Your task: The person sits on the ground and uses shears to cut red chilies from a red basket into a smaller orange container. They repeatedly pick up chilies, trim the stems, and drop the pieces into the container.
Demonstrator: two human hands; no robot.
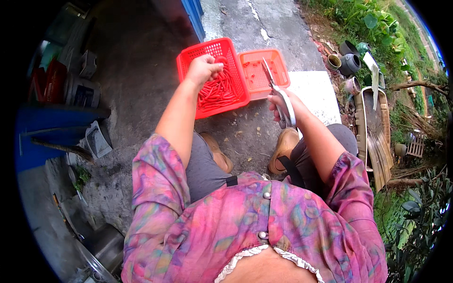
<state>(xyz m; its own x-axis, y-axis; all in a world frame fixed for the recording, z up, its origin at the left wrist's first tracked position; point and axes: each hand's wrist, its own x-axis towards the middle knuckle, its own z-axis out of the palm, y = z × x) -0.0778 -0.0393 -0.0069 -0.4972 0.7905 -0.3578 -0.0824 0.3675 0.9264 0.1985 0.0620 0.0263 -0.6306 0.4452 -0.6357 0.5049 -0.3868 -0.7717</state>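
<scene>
Long red chili peppers [218, 94] fill much of a red plastic basket [186, 63] on the ground in front of me. Over the basket's left half is my left hand [203, 70], its fingers pinched together. Whether a pepper is between the fingertips cannot be made out. My right hand [298, 104] grips scissors with pale grey handles [286, 101]. Their blades point up and away, above the near right part of a shallower orange-pink basket [281, 56]. A few small red pieces [254, 66] lie in that second basket.
A white board [316, 92] lies right of the baskets. Both my shoes [284, 144] rest on the concrete just nearer than them. Pots [349, 63] and a long trough [373, 106] line the planted right edge. Farther left are a grey dustpan [97, 139] and stacked containers [82, 89].
</scene>
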